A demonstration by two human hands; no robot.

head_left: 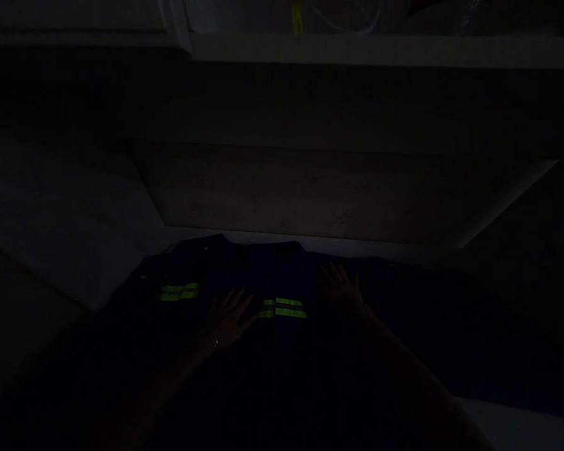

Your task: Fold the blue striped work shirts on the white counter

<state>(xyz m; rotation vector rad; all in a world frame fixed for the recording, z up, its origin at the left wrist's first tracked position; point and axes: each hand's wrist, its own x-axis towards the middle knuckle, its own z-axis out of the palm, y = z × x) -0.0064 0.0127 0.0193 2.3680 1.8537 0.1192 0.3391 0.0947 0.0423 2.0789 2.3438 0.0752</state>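
The scene is very dark. A dark blue work garment [404, 326] with yellow-green reflective stripes [284, 308] lies spread across a pale surface. My left hand [228, 318] rests flat on the cloth, fingers spread, just left of the central stripes; a bracelet shows at its wrist. My right hand [339, 287] also lies flat and open on the garment, to the right of the stripes. Another pair of stripes [179, 292] shows further left on the garment.
The pale table top [310, 194] stretches away beyond the garment. A light-coloured ledge or shelf edge [380, 50] runs along the top, with a small yellow item [297, 17] above it. The surroundings are too dark to make out.
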